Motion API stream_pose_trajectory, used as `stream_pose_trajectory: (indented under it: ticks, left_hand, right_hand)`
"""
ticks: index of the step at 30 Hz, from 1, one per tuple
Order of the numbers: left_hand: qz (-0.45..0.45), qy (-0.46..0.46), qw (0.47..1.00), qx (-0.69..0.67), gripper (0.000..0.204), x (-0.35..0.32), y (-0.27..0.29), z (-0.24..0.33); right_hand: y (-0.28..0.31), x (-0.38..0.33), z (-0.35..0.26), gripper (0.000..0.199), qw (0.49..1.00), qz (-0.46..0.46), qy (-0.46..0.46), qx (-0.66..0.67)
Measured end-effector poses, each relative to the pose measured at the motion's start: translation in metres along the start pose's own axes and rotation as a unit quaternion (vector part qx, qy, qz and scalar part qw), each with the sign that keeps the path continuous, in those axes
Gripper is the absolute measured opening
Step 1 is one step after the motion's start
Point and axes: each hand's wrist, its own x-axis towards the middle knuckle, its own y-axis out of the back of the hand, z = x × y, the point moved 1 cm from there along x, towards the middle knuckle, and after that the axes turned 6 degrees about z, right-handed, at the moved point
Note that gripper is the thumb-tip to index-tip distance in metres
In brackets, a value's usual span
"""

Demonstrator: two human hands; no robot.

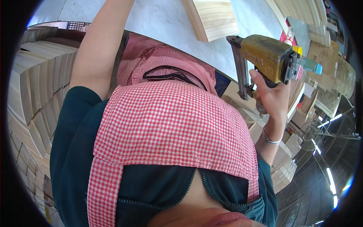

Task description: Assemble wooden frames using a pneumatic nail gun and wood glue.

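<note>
My right hand point(273, 96) is wrapped around the grip of a worn yellow pneumatic nail gun point(266, 56), held up at the right with its long metal magazine point(241, 68) pointing down. A silver bangle point(269, 138) sits on that wrist. My left forearm point(100, 45) reaches up and leaves the picture at the top edge, so the left hand is hidden. A red-and-white checked apron point(170, 121) over a dark teal top fills the middle.
Stacks of pale wooden boards point(34, 87) stand along the left. A light wooden panel point(213, 19) lies on a white work surface point(162, 22) at the top. Cardboard boxes point(325, 56) and more wood pieces are piled at the right, near a fan point(310, 133).
</note>
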Motion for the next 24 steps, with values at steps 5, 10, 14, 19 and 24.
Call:
stream_pose_trajectory:
  ticks: [5,10,14,19,24]
  left_hand:
    - [0.009,-0.015,1.0,-0.004,0.032,-0.002,0.0,0.001]
    - [0.019,-0.018,1.0,-0.017,0.032,-0.01,0.004,0.012]
    - [0.005,-0.007,1.0,-0.014,0.032,-0.007,0.005,0.01]
    - [-0.065,-0.004,0.998,0.02,0.043,0.002,0.01,0.007]
    - [-0.231,-0.325,0.912,0.097,0.089,0.008,0.027,0.057]
  right_hand:
    - [0.0,0.008,-0.002,0.036,1.0,0.001,0.001,-0.018]
    - [0.001,0.012,-0.01,0.033,0.998,-0.012,-0.024,-0.048]
    - [0.001,0.015,-0.012,0.031,0.995,-0.02,-0.061,-0.08]
    - [0.004,0.008,-0.006,0.029,0.995,-0.005,-0.071,-0.072]
    - [-0.002,-0.007,0.019,0.027,0.997,0.049,-0.053,0.01]
